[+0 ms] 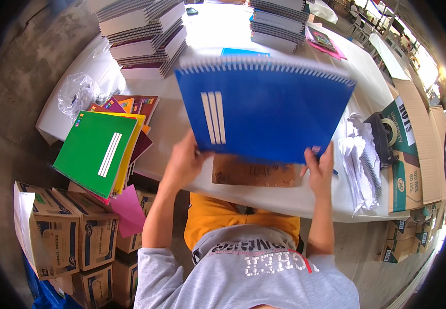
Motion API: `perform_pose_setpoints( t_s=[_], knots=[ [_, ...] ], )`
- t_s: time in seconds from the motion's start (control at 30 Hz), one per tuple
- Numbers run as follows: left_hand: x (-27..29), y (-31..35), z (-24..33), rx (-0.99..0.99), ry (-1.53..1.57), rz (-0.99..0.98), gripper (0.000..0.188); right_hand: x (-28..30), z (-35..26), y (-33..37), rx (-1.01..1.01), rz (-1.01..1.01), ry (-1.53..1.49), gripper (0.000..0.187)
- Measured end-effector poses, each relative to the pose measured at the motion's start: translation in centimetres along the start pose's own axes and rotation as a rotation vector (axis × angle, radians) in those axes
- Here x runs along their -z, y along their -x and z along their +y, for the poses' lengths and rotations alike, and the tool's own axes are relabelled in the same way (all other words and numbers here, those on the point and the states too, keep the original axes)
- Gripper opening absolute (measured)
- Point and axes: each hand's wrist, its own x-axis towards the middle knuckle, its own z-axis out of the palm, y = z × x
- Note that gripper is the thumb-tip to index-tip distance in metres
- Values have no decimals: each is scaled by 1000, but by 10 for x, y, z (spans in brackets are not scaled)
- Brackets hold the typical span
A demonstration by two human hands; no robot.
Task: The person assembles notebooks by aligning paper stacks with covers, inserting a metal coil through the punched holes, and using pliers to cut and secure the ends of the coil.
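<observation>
A blue spiral notebook [269, 110] is held up in front of me, its coiled edge pointing away and three white label lines on its left part. My left hand [184, 157] grips its near left corner. At the near right corner, my right hand [318, 165] closes on the edge with the thumb on the cover. Below the notebook, a piece of brown cardboard [254, 172] with handwriting lies on the white-covered table [171, 113]. Part of another blue notebook [243, 52] shows just beyond the held one.
Tall stacks of spiral notebooks [143, 38] [278, 23] stand at the back. A pile topped by a green notebook [97, 149] lies left, above cardboard boxes [53, 232]. Crumpled plastic [77, 94] is beyond it. Right are crumpled paper [359, 162], a tape dispenser [382, 136] and an open carton [405, 180].
</observation>
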Motion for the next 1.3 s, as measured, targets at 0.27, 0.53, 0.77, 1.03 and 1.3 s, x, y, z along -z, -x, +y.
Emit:
perform_pose_setpoints(
  t_s=[0.27,0.53,0.77,1.03,1.3],
  knots=[
    [10,-45,4,-114,114,160,40,-15,-68,-86,210,-75,107,27],
    [14,-52,-4,-179,275,188,33,-26,-80,-94,274,-83,63,26],
    [-3,-49,-34,-239,308,176,47,-20,-61,-93,285,-133,276,29],
    [-27,-21,-64,-258,-233,167,54,11,30,-65,99,-107,-50,40],
    [-28,-32,-25,-263,698,181,69,-20,20,-47,99,-43,-279,75]
  ],
)
